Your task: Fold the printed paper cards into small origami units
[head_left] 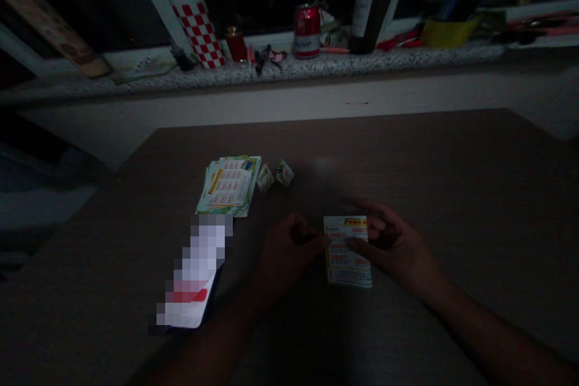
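Observation:
Above the table, a small printed paper sheet (348, 259) with red and dark rows of text is between my hands. My right hand (402, 247) grips its right side, thumb on the printed face and fingers behind. My left hand (289, 253) pinches the sheet's left edge between thumb and curled fingers. To the left lies a stack of similar printed sheets (233, 184), slightly fanned. Beside the stack are two small folded paper pieces, one (265, 178) nearer it and another (284, 173) to its right. The scene is dim.
A phone (194, 310), its lit screen mostly pixelated, lies left of my left forearm on the wooden table (429, 157). Along the granite sill (266, 75) behind stand a checkered bottle (199, 30), a small red jar (236, 45), a red can (306, 31) and a dark bottle (364, 18).

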Demonstrator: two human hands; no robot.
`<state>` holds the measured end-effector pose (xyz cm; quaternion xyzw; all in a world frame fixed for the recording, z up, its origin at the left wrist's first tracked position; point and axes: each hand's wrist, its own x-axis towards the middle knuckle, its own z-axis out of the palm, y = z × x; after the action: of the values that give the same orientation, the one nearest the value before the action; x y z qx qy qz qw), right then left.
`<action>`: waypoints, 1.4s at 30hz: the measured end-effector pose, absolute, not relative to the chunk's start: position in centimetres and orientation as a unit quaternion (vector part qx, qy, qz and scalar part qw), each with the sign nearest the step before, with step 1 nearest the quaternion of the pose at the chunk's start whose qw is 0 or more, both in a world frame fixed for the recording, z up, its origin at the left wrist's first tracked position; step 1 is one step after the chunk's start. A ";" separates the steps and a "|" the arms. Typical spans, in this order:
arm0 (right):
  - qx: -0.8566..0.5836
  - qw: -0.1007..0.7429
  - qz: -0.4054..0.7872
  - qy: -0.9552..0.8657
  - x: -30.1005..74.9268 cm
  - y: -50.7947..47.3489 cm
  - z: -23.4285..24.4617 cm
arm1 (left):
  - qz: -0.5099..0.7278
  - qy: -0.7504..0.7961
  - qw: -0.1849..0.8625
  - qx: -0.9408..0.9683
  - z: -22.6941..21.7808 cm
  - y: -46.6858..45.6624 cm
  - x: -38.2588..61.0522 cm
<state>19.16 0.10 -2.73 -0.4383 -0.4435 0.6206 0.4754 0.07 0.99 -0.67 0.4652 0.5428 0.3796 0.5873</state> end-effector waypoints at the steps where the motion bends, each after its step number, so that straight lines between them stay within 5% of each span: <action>1: -0.439 0.475 0.621 -0.443 19.1 0.1 -2.7 | 0.378 0.544 0.585 0.468 -0.7 1.0 0.1; 42: -0.508 0.429 0.601 -0.444 19.9 0.6 -2.4 | 0.392 0.554 0.553 0.484 0.3 0.9 0.0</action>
<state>19.91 0.58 -2.37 -0.5077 -0.4440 0.6009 0.4290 0.02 0.92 0.31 0.4837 0.5542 0.3918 0.5527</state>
